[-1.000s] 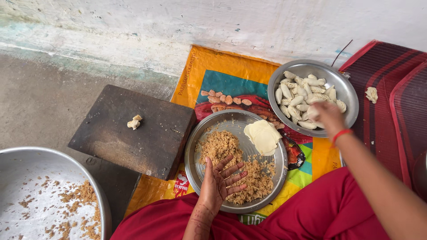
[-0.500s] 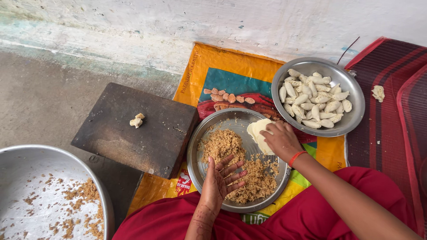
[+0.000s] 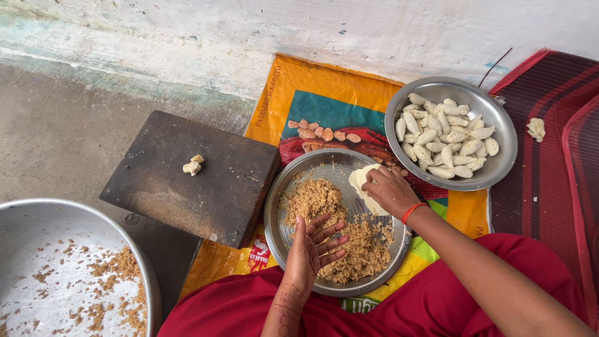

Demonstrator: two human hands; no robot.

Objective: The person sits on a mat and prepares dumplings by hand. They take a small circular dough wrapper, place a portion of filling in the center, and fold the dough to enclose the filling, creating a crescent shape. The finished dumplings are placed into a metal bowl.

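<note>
On a floor mat [image 3: 324, 109], a steel plate [image 3: 282, 200] holds crumbly brown filling [image 3: 315, 200] and pale dough [image 3: 360, 181]. The left hand [image 3: 315, 246] rests on the filling, grip spread open; the right hand [image 3: 390, 190] pinches the dough, grip closed.

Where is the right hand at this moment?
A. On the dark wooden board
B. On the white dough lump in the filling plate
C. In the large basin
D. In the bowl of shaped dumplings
B: the right hand rests on the white dough lump at the filling plate's far edge.
</note>
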